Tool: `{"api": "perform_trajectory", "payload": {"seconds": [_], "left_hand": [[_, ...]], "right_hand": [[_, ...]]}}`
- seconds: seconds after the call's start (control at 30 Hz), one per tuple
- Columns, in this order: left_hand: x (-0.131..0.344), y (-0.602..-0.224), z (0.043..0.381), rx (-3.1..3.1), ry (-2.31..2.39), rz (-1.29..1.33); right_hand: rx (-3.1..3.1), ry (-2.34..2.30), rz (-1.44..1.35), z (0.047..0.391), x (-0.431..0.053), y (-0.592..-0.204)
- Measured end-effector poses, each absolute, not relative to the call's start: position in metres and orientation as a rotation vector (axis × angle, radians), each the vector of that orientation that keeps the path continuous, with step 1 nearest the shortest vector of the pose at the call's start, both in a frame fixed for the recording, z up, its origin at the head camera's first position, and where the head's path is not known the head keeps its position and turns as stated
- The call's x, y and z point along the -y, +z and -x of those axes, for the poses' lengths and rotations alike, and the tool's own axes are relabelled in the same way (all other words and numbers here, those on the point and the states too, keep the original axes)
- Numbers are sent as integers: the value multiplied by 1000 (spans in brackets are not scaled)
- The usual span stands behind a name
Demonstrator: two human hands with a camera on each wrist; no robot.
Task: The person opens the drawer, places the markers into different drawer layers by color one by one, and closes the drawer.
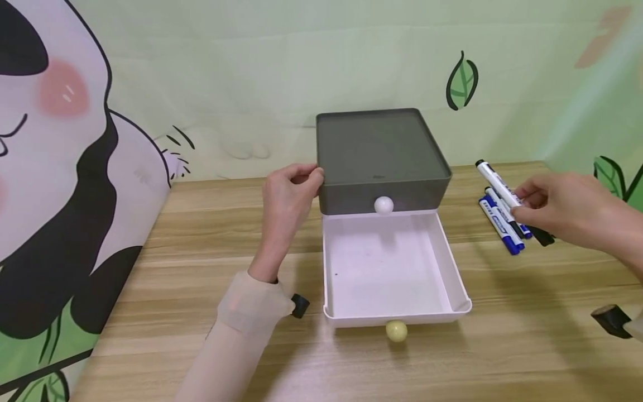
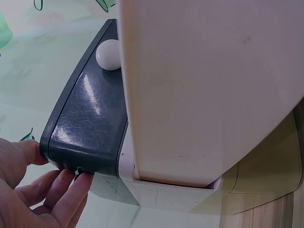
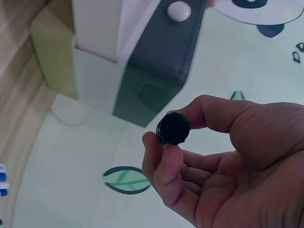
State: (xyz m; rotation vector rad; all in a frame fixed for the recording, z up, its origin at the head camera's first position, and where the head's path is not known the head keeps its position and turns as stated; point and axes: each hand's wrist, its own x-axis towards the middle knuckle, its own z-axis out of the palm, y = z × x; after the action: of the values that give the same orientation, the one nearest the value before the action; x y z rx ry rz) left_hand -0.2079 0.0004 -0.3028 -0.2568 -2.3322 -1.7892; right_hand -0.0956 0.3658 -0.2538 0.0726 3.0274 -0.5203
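Note:
A small drawer unit has a dark grey top section (image 1: 382,148) with a white knob (image 1: 384,205). Below it, a white drawer (image 1: 382,268) is pulled out, and a yellowish knob (image 1: 396,331) shows at its front. My left hand (image 1: 292,192) pinches the grey section's left front corner; in the left wrist view its thumb and fingertips touch the dark casing (image 2: 90,118). Over to the right, my right hand (image 1: 567,206) holds a white marker (image 1: 497,181) between thumb and fingers, above several other markers (image 1: 499,223). The right wrist view shows the held marker's black end (image 3: 173,128).
The unit stands on a wood-grain table (image 1: 211,257), and an olive bottom section (image 2: 266,166) shows in the left wrist view. Behind hangs a pale green backdrop (image 1: 241,72) with a panda (image 1: 55,184) and leaves. Black wrist-worn pieces (image 1: 300,306) stick out near both sleeves.

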Motion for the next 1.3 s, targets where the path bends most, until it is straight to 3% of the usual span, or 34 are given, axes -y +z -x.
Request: {"api": "perform_trajectory", "payload": {"seconds": [0.67, 1.3], "left_hand": [[1, -302, 209, 2321, -1789, 255], [0, -303, 207, 2327, -1784, 266]], "right_hand": [[-3097, -577, 116, 64, -330, -238], [-2884, -778, 254, 65, -304, -272]]}}
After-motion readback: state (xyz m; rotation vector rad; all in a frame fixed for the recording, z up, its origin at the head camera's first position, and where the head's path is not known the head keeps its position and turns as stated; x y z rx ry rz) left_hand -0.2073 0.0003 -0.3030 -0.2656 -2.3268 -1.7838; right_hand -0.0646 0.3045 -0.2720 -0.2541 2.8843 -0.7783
